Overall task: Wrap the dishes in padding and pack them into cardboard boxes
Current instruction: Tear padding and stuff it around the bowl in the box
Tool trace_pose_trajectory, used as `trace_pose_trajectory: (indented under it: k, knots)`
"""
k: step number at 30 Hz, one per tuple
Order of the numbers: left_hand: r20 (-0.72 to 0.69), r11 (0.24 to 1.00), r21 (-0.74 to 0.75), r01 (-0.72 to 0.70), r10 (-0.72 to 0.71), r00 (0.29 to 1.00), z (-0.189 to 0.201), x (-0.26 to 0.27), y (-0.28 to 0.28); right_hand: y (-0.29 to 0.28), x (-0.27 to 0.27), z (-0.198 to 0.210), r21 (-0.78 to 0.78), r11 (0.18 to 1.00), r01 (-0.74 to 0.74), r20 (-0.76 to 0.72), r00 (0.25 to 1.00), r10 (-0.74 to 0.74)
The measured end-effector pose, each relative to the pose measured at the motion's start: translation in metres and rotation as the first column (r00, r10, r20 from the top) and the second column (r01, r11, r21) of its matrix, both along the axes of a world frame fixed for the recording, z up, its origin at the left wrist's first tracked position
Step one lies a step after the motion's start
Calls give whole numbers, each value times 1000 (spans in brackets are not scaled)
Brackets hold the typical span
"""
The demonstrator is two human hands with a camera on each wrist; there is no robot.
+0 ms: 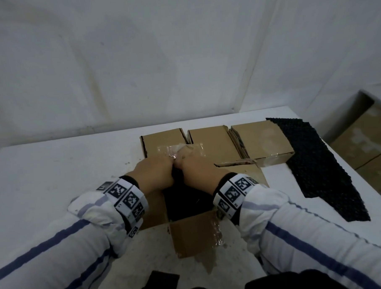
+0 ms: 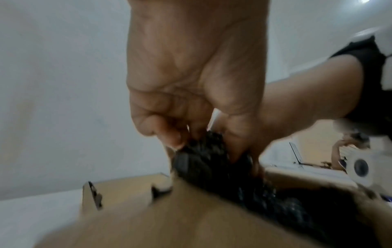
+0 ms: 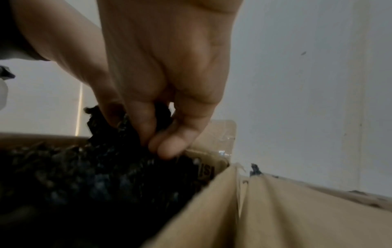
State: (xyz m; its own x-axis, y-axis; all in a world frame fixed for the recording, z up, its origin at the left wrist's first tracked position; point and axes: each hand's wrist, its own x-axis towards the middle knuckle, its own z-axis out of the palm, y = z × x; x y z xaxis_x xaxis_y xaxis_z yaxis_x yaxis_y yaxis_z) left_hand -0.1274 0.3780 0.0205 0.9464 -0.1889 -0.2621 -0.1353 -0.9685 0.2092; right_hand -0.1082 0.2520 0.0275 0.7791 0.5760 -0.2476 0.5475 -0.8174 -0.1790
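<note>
I am pinching the black padding (image 2: pixel 203 151) with my left hand (image 1: pixel 152 173) and right hand (image 1: pixel 200 169) — steadying the bundle inside the open box (image 1: pixel 189 231).

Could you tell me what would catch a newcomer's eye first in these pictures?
Both hands meet at the centre: the left hand and right hand pinch a bundle of black padding inside the open cardboard box nearest the person. Behind it, three closed boxes stand in a row, and a loose black padding sheet lies at the table's right.
</note>
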Motion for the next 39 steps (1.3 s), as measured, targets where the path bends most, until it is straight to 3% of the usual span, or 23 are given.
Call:
trace_pose_trajectory:
  k: [2, 4, 6, 9, 11, 15, 20, 23, 25, 28, 32, 34, 39]
  knots:
    - [-182, 999, 2, 51, -50, 982, 12, 3, 3, 2, 2, 3, -100, 992, -79, -88, 994, 70]
    - [-267, 997, 43, 70, -55, 962, 19, 4, 3, -1, -2, 10, -152, 979, -135, -233, 968, 97]
    - [-214, 975, 196, 105, -62, 975, 20, 1, -2, -8, -3, 15, -137, 977, -162, -330, 938, 109]
    - [-77, 935, 342, 94, -72, 994, 15, -4, -16, -15, -2, 20, -73, 993, -93, -307, 949, 67]
    - [-40, 934, 348, 81, -71, 997, 12, -6, -23, -19, 0, 19, -97, 991, -91, -283, 957, 60]
    - [-114, 906, 400, 139, -101, 988, 7, -8, -34, -22, -2, 10, -270, 949, -163, -338, 939, 65]
    - [-300, 897, 371, 242, -131, 945, 4, -8, -36, -25, -6, -1, -255, 955, -154, -374, 926, 50]
    - [-336, 960, 240, 143, -56, 940, 6, -2, -27, -30, -1, 6, -193, 977, -92, -366, 930, 16]
    - [-279, 970, 217, 109, -45, 959, 4, -3, -21, -34, 4, 7, -168, 985, -38, -315, 949, -17]
    - [-44, 951, 293, 94, -85, 995, -6, -13, -22, -36, 5, 3, -163, 987, -2, -291, 956, -46]
    - [168, 969, 243, 52, -94, 981, -13, -16, -22, -33, 3, -1, -217, 976, -31, -303, 952, -37]
    - [170, 976, 217, 23, -61, 984, -13, -14, -19, -33, 3, -1, -226, 974, -28, -302, 952, -43]
    - [119, 917, 394, 66, -122, 985, -5, -11, -21, -32, 5, -4, -253, 967, -39, -307, 951, -42]
